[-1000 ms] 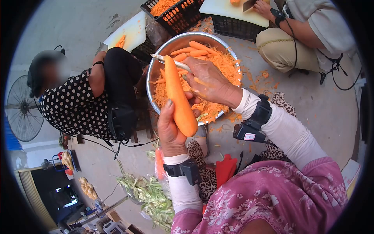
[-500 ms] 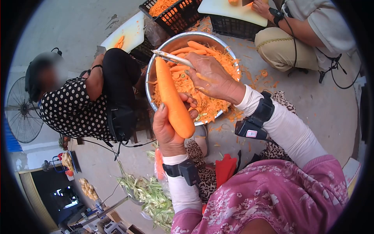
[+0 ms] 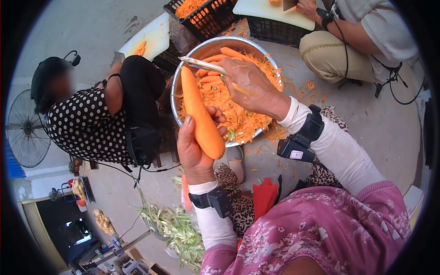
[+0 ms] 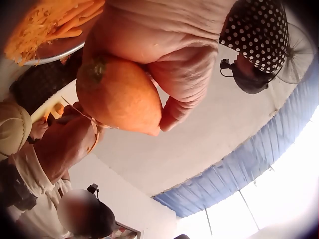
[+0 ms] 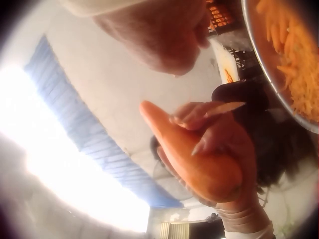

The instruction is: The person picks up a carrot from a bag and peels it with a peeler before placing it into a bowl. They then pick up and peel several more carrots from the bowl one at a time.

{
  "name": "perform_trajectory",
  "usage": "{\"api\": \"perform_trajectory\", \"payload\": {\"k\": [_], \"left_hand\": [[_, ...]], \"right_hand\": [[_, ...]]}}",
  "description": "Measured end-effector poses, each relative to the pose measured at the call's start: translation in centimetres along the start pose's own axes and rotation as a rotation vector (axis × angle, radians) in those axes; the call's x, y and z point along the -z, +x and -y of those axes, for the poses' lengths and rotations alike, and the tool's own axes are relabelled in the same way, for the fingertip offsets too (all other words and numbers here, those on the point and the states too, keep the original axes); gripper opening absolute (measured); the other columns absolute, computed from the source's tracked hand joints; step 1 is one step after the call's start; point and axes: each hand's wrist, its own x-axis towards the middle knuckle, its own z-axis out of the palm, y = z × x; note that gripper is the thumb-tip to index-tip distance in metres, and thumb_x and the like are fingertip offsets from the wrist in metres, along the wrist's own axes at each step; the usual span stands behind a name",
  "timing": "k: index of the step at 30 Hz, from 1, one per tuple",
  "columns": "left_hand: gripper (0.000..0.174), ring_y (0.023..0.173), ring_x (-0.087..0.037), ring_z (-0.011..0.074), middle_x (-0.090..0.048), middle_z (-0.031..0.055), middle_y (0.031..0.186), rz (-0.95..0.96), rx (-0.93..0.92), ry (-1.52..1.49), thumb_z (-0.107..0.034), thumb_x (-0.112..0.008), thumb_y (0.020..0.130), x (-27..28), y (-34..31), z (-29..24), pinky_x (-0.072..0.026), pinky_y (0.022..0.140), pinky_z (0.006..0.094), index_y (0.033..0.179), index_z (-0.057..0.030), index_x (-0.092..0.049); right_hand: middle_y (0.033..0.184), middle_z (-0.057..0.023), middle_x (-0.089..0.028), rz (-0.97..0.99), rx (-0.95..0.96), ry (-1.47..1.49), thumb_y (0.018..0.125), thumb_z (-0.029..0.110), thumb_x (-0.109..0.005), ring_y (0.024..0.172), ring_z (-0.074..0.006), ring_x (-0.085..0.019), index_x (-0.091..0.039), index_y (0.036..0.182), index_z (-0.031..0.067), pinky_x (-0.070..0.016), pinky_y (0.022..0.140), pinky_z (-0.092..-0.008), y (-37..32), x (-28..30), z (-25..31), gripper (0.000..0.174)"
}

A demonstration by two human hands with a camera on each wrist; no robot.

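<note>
My left hand [image 3: 196,151] grips a large orange carrot [image 3: 200,119], thumb along one side and fingertips showing on the other. The carrot slants over the near left rim of a metal basin [image 3: 174,98], its thin end pointing away. A slim, pale-handled peeler [image 3: 206,66] is held in my right hand [image 3: 254,89], its metal end just above the carrot's thin tip. In the left wrist view the carrot's thick end [image 4: 119,97] shows a dark green stem mark. A strip of peel [image 5: 225,108] lies by the left fingers in the right wrist view.
Whole carrots [image 3: 236,54] and shredded peel [image 3: 250,121] fill the basin. One person [image 3: 87,119] sits at left, another [image 3: 362,36] at far right, both by cutting boards [image 3: 153,36]. Black crates [image 3: 213,20] stand behind. Green husks [image 3: 178,229] lie on the floor.
My left hand and the carrot have shifted left and slightly toward me. The peeler, still in my right hand, has moved up a little and lies flatter across the view.
</note>
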Motion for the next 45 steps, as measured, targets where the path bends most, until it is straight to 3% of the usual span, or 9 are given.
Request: {"api": "perform_trajectory", "payload": {"k": [9, 13, 16, 25, 29, 31, 36, 39, 45], "left_hand": [[0.039, 0.089, -0.061, 0.0216, -0.06, 0.0108, 0.097, -0.284, 0.094, 0.095, -0.032, -0.052, 0.094, 1.1, 1.2, 0.0, -0.054, 0.07, 0.0325, 0.109, 0.0047, -0.054], [0.037, 0.088, -0.059, 0.0262, -0.058, 0.0144, 0.096, -0.357, 0.074, 0.059, -0.031, -0.054, 0.092, 1.0, 1.7, 0.3, -0.0515, 0.068, 0.0351, 0.106, 0.004, -0.054], [0.037, 0.089, -0.059, 0.0266, -0.058, 0.0146, 0.098, -0.493, 0.059, 0.087, -0.03, -0.055, 0.092, 1.1, 1.9, 0.7, -0.0522, 0.069, 0.036, 0.107, 0.0034, -0.054], [0.034, 0.09, -0.061, 0.0289, -0.059, 0.0106, 0.097, -0.522, 0.12, 0.109, -0.028, -0.057, 0.092, 1.6, 2.0, 0.9, -0.0534, 0.074, 0.0387, 0.112, -0.0016, -0.052], [0.034, 0.093, -0.06, 0.0293, -0.06, 0.0115, 0.095, -0.514, 0.154, 0.111, -0.031, -0.054, 0.093, 2.1, 2.3, 1.0, -0.0524, 0.076, 0.0401, 0.111, -0.0016, -0.052], [0.04, 0.095, -0.06, 0.034, -0.06, 0.0182, 0.104, -0.509, 0.12, 0.097, -0.032, -0.05, 0.093, 2.1, 2.5, 1.3, -0.0515, 0.078, 0.0419, 0.113, 0.0027, -0.053], [0.031, 0.096, -0.062, 0.0253, -0.062, 0.0115, 0.106, -0.536, 0.076, -0.061, -0.026, -0.046, 0.096, 1.3, 2.8, 2.0, -0.052, 0.084, 0.0403, 0.116, -0.0032, -0.054], [0.029, 0.096, -0.062, 0.0231, -0.062, 0.012, 0.104, -0.268, 0.055, -0.146, -0.028, -0.047, 0.096, 3.3, 1.4, 2.5, -0.0525, 0.085, 0.0379, 0.109, -0.003, -0.055], [0.029, 0.092, -0.063, 0.0225, -0.062, 0.011, 0.101, -0.316, -0.087, 0.021, -0.03, -0.049, 0.096, 1.7, 0.7, 3.4, -0.0539, 0.081, 0.037, 0.106, -0.0044, -0.056]], "right_hand": [[0.077, -0.0191, -0.056, -0.084, 0.017, 0.08, 0.081, 0.009, -0.05, 0.071, -0.0387, -0.055, -0.055, 0.095, 0.0005, -0.0447, 0.066, -0.0435, 0.8, 1.6, 0.1, 0.017], [0.079, -0.0121, -0.06, -0.074, -0.052, 0.213, 0.084, 0.013, -0.054, 0.07, -0.0216, -0.058, -0.061, 0.102, 0.0009, -0.0459, 0.064, -0.0338, 1.1, 2.2, 0.6, 0.022], [0.076, -0.0179, -0.064, -0.117, -0.079, 0.244, 0.08, 0.012, -0.057, 0.07, -0.0311, -0.063, -0.065, 0.092, -0.0004, -0.0489, 0.065, -0.0378, 1.6, 2.1, 0.8, 0.019], [0.073, -0.0151, -0.064, -0.116, -0.106, 0.367, 0.08, 0.013, -0.056, 0.066, -0.0229, -0.064, -0.066, 0.093, 0.0, -0.0488, 0.06, -0.0347, 1.3, 2.2, 1.2, 0.021], [0.069, -0.021, -0.06, -0.114, -0.131, 0.391, 0.081, 0.014, -0.056, 0.068, -0.0348, -0.063, -0.056, 0.084, -0.0011, -0.0472, 0.059, -0.0407, 1.2, 1.7, 2.0, 0.015], [0.074, -0.0099, -0.058, -0.004, -0.231, 0.378, 0.081, 0.012, -0.059, 0.069, -0.0175, -0.059, -0.06, 0.098, 0.0012, -0.0456, 0.063, -0.0325, 0.9, 1.3, 2.8, 0.02], [0.077, -0.0193, -0.058, 0.188, -0.16, 0.384, 0.08, 0.01, -0.056, 0.077, -0.0391, -0.06, -0.048, 0.088, 0.0013, -0.0456, 0.064, -0.0445, -1.4, -1.1, 4.8, 0.013], [0.077, -0.0194, -0.056, 0.218, -0.1, 0.347, 0.08, 0.009, -0.056, 0.078, -0.0423, -0.058, -0.046, 0.088, 0.0015, -0.0444, 0.064, -0.0491, -3.0, -2.7, 5.5, 0.015], [0.08, -0.0201, -0.056, 0.258, -0.135, 0.383, 0.079, 0.009, -0.057, 0.079, -0.043, -0.057, -0.046, 0.089, 0.0007, -0.0446, 0.065, -0.0502, -2.7, -2.4, 5.8, 0.016]]}}
